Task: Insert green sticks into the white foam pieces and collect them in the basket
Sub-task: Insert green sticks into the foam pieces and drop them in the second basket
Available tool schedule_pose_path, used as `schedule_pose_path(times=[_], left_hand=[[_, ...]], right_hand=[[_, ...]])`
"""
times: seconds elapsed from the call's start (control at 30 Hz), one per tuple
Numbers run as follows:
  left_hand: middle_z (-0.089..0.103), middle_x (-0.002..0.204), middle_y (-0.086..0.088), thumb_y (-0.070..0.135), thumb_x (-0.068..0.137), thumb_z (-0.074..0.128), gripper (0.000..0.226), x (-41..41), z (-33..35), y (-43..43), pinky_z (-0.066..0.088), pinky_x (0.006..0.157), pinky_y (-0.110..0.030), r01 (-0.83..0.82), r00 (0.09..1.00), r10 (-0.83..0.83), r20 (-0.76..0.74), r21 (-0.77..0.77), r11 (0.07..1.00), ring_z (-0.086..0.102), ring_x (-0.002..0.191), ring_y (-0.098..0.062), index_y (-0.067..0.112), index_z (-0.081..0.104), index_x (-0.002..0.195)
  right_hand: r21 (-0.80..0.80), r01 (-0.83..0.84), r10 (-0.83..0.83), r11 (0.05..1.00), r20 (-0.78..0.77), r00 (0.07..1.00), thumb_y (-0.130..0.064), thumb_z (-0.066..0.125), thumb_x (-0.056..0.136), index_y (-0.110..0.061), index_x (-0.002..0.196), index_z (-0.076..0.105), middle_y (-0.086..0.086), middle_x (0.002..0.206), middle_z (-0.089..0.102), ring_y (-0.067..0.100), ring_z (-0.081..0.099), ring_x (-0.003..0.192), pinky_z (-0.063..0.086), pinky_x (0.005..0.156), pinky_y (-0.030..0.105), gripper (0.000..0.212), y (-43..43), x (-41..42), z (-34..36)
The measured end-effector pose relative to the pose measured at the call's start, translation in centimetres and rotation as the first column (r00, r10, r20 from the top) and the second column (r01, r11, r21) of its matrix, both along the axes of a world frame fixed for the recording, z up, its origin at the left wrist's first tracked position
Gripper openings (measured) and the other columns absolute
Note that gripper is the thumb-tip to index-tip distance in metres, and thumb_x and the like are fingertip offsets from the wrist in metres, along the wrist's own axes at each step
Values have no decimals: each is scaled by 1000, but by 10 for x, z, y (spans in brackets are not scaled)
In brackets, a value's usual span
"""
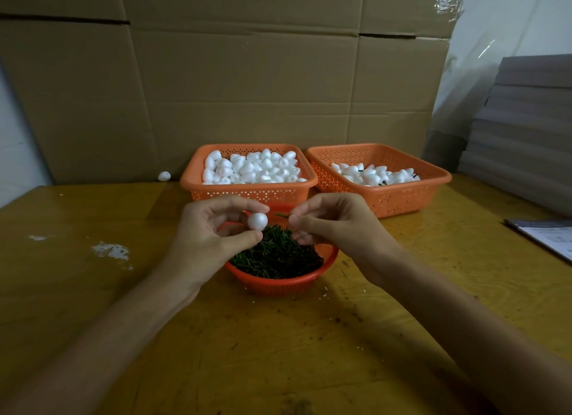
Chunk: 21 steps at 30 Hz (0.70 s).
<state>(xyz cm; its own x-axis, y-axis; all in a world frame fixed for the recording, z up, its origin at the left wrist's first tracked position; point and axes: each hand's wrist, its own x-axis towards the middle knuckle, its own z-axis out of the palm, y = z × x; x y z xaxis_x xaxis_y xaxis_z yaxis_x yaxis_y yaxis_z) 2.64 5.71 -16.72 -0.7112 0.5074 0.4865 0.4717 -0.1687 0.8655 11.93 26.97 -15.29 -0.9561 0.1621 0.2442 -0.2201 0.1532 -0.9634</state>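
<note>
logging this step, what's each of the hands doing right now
Left hand: holding a small white foam piece between thumb and fingertips.
Right hand: pinching a thin green stick, its tip pointing at the foam, not yet in.

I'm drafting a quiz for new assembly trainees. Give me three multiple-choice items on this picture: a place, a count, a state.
1. The round basket of green sticks stands: A) nearer the person than the left rectangular basket and right rectangular basket; B) behind them; C) on a shelf.
2. Rectangular baskets holding foam pieces: A) one; B) two; C) four.
3. The stick pinched by the right hand is: A) buried in foam; B) just short of the foam piece in the left hand; C) lying on the table.
Key: 1 A, it sits closest to the camera; 2 B, two stand side by side; 3 B, a gap shows between them.
</note>
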Motion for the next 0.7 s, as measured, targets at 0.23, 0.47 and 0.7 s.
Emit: schedule_pose_path(times=[0.23, 0.47, 0.7], left_hand=[[80, 103, -4, -14, 78, 80, 44, 1, 0, 1, 57, 82, -20, -1, 1000, 1, 1, 24, 1000, 75, 101, -18, 27, 83, 94], [80, 107, -3, -4, 81, 81, 35, 2, 2, 1, 59, 74, -23, 22, 999, -23, 41, 30, 999, 75, 91, -18, 26, 82, 99], [79, 109, -11, -7, 84, 77, 29, 1, 0, 0, 62, 72, -28, 60, 996, -65, 62, 74, 995, 78, 89, -30, 14, 76, 104]], right_hand=[[29, 17, -18, 999, 14, 1000, 1, 73, 93, -3, 95, 69, 11, 84, 73, 20, 73, 73, 60, 69, 24, 6, -3, 0, 1], [115, -20, 14, 993, 50, 999, 2, 61, 99, -15, 124, 70, 8, 89, 73, 20, 71, 73, 58, 69, 26, 32, -3, 1, 3], [143, -48, 33, 989, 110, 993, -2, 54, 105, -6, 120, 69, 8, 96, 72, 19, 71, 77, 58, 69, 24, 21, -4, 3, 5]])
